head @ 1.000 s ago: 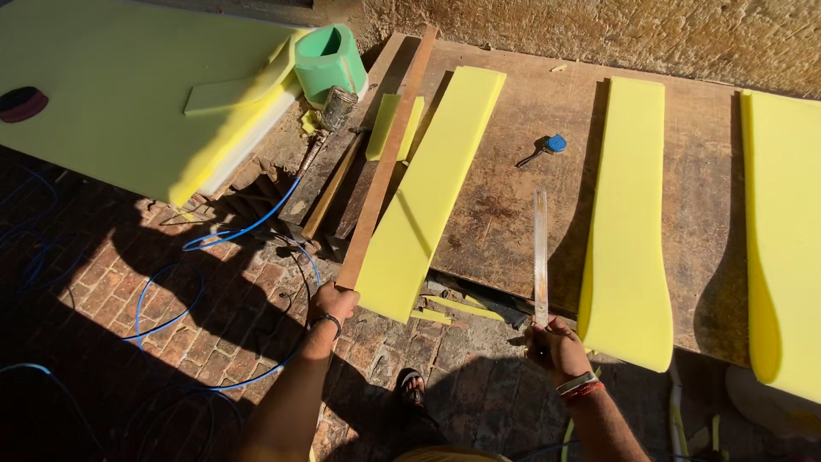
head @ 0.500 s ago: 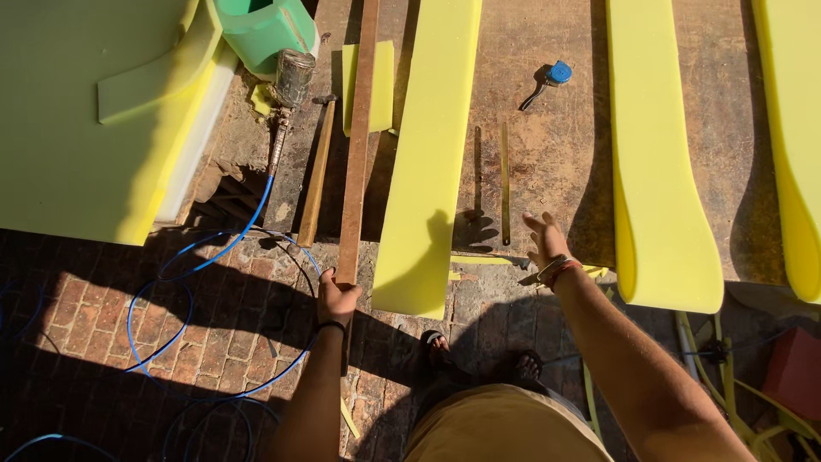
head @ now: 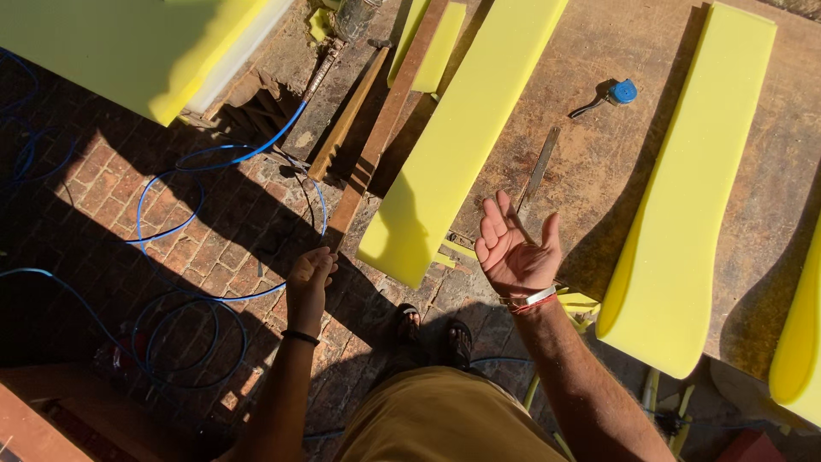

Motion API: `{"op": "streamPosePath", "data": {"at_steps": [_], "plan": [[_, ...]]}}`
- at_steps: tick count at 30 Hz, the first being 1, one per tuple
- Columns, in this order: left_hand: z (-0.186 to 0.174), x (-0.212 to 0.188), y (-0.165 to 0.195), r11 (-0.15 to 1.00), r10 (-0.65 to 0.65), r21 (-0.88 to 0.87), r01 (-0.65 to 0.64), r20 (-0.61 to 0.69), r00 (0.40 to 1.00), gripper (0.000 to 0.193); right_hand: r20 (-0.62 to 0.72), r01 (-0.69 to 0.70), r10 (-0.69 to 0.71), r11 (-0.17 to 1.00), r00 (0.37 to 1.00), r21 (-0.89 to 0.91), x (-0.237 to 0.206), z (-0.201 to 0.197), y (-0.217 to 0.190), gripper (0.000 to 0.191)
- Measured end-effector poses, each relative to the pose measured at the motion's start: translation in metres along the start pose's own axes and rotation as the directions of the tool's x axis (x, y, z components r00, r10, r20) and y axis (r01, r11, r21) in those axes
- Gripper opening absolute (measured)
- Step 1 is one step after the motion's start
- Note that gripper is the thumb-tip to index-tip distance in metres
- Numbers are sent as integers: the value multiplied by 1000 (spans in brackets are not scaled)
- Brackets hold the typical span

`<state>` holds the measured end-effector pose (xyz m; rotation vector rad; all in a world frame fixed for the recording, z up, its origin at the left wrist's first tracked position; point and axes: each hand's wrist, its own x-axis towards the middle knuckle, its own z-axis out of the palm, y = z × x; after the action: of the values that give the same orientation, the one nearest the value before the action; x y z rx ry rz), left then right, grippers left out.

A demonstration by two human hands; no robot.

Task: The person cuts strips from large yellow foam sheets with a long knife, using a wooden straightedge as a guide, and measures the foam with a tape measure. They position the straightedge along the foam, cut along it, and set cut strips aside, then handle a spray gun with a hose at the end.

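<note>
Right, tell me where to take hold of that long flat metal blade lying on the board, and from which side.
Take the metal blade at its near end, just beyond the open right hand, coming from above. It lies flat on the wooden board with its length running away from the person, so a pinch across its narrow edges looks best. The yellow foam strip crowds its left side.
</note>
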<state>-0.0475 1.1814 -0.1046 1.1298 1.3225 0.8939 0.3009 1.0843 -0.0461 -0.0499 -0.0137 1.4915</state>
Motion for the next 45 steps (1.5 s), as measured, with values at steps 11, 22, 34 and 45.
{"op": "streamPosePath", "data": {"at_steps": [11, 22, 34, 45], "plan": [[20, -59, 99, 929, 162, -367, -49, 284, 945, 53, 69, -587, 589, 808, 805, -45, 44, 36, 143, 98], [-138, -11, 79, 815, 289, -572, -93, 263, 921, 36, 81, -748, 774, 629, 628, -210, 113, 66, 301, 88], [-283, 74, 97, 921, 76, -386, 47, 297, 952, 41, -21, -539, 631, 645, 776, -541, 170, 100, 447, 90], [-284, 150, 123, 938, 155, -346, -6, 404, 902, 42, 31, -326, 353, 890, 935, -320, 244, 33, 427, 68]]}}
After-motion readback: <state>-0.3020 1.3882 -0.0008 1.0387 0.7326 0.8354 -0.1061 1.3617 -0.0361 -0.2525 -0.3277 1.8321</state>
